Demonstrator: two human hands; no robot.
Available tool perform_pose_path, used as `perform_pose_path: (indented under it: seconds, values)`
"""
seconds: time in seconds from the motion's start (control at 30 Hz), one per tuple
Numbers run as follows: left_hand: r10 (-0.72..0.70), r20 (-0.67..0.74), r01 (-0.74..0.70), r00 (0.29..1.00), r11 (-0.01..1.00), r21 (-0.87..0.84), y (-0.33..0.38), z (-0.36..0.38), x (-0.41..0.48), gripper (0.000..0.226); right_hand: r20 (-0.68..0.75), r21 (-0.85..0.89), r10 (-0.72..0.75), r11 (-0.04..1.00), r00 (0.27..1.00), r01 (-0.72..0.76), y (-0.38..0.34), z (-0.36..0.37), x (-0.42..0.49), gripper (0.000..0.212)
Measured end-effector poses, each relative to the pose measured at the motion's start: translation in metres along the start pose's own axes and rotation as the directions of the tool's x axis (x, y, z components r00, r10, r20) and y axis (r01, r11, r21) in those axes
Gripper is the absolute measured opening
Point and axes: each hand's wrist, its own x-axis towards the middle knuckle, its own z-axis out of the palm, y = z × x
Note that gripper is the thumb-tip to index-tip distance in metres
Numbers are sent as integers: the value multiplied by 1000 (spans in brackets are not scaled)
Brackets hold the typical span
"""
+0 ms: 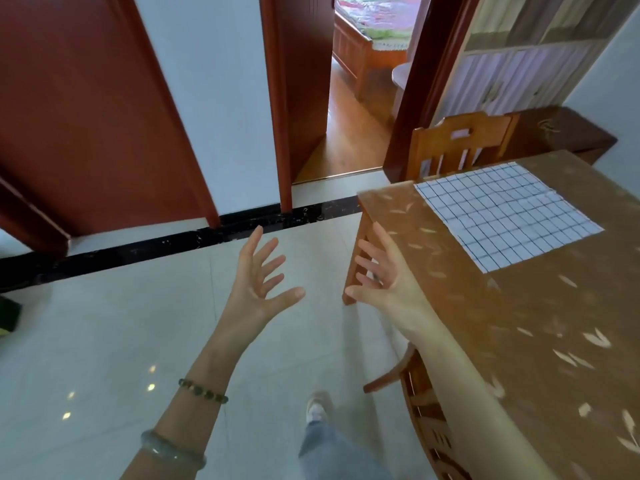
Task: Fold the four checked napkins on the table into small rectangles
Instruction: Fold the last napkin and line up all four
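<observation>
Hands empty, both of them. Left hand (261, 275) is raised over the pale tiled floor (104, 341), palm turned inward, fingers spread wide, gripping nothing. Right hand (379, 271) mirrors it just to the right, fingers splayed, thumb pointing toward the left hand; it overlaps the near-left edge of the table (519, 323) in view, but contact with the edge cannot be confirmed. The two hands are near each other and apart.

Left forearm carries a beaded bracelet (203, 391) and, nearer the elbow, a pale bangle (171, 450).

One checked napkin (505, 214), white with dark grid lines, lies flat and unfolded on the far part of the tabletop, well apart from both hands. Its right portion is slightly rumpled. Only this one napkin is visible; the table runs out of view at the right edge.

No containers are in view.

A wooden chair (457, 143) stands at the far side of the table, its seat hidden behind the tabletop. A second chair (426, 410) at the near-left side is largely covered by the right forearm and cut off at the bottom. A shoe (318, 407) and trouser leg show at the bottom. Beyond an open doorway (360, 109), part of a bed is visible but blurred.
</observation>
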Motion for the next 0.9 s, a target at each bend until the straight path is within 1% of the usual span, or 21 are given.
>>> perform_pose_path:
  seconds: [0.17,0.3,0.43,0.5,0.6,0.67,0.77,0.9]
  values:
    - [-45,8,45,999,999,7,-4,-18,94,114,-15,15,13,1000,1000,-13,-10,-16,95,90]
    - [-49,-7,49,999,999,-21,-10,-35,159,107,-11,43,41,998,999,-40,-8,-15,161,88]
    - [-59,9,59,998,998,-21,-19,-58,233,114,-32,45,59,997,998,-58,-4,-7,233,88]
    - [-64,44,65,997,998,-17,-26,-71,277,114,-67,42,72,997,995,-70,-1,-4,272,90]
    - [-60,121,62,991,998,-10,-33,-92,348,109,-146,23,74,997,987,-71,0,0,332,92]
    - [-64,184,66,981,998,-6,-32,-106,396,110,-200,11,81,997,976,-81,-3,5,373,91]
    - [-64,270,59,961,998,27,-27,-124,459,112,-246,20,76,997,966,-74,-12,15,424,92]
    - [-51,403,33,914,998,52,-28,-132,542,103,-328,26,86,996,941,-82,-19,13,478,95]
